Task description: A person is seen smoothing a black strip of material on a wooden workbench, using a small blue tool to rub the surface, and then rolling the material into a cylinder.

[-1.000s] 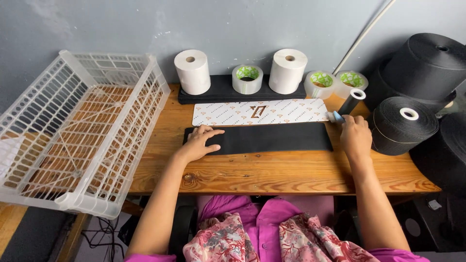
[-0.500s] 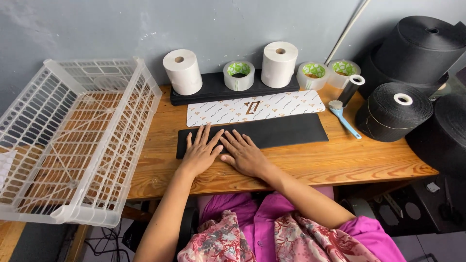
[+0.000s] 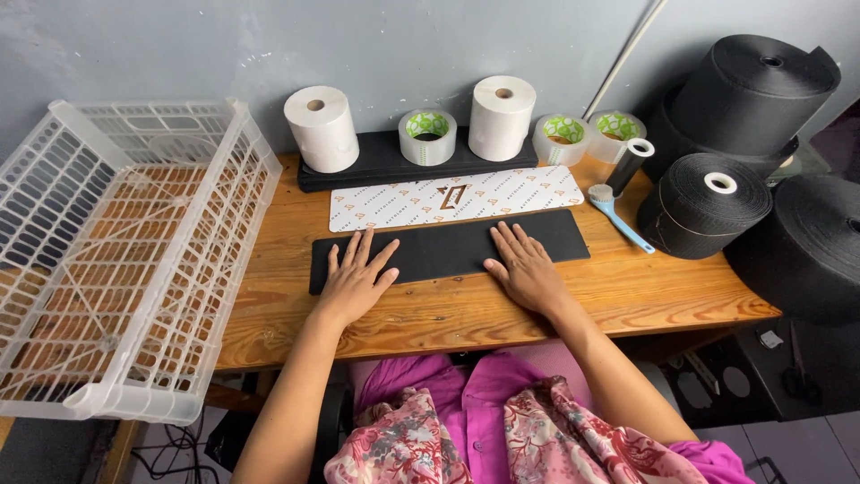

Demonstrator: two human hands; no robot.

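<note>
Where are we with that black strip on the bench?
Done: black strip lies flat on the wooden table, below the white patterned strip. In hand: left hand and right hand press flat on it. Left: blue-handled tool lies untouched; white basket holds nothing visible.

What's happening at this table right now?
A seated person presses both hands flat on a long black rectangular strip lying on the wooden table: left hand near its left end, right hand toward its right. A white patterned strip lies just behind it, and a white plastic lattice basket sits at the left.
</note>
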